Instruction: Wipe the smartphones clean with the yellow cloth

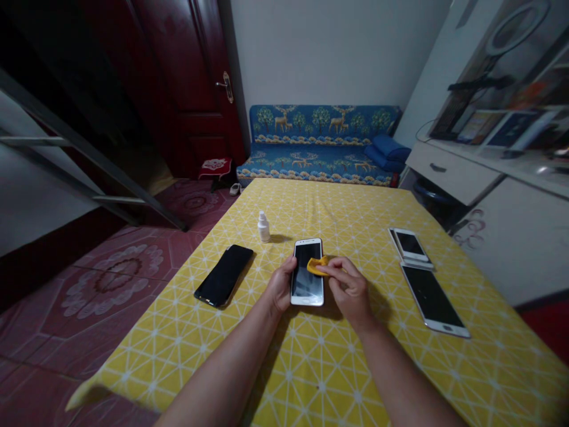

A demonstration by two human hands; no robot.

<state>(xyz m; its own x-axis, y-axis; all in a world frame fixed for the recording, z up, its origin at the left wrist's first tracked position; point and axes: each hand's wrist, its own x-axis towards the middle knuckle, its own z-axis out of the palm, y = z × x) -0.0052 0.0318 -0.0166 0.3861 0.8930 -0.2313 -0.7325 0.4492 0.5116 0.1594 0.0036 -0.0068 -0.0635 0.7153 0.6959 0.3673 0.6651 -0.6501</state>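
Note:
A white phone [307, 279] with a dark screen lies flat on the yellow patterned tablecloth [320, 367]. My left hand [281, 287] grips the phone's left edge, fingers curled against it. My right hand [349, 287] is closed in a pinch on a small yellow cloth [316, 265], which rests on the upper right part of the phone's screen.
A black phone [224, 275] lies to the left and a small white dropper bottle [264, 227] stands behind it. On the right lie a small white phone [411, 245] and a larger white phone [433, 299]. A blue patterned sofa [320, 145] stands beyond the table.

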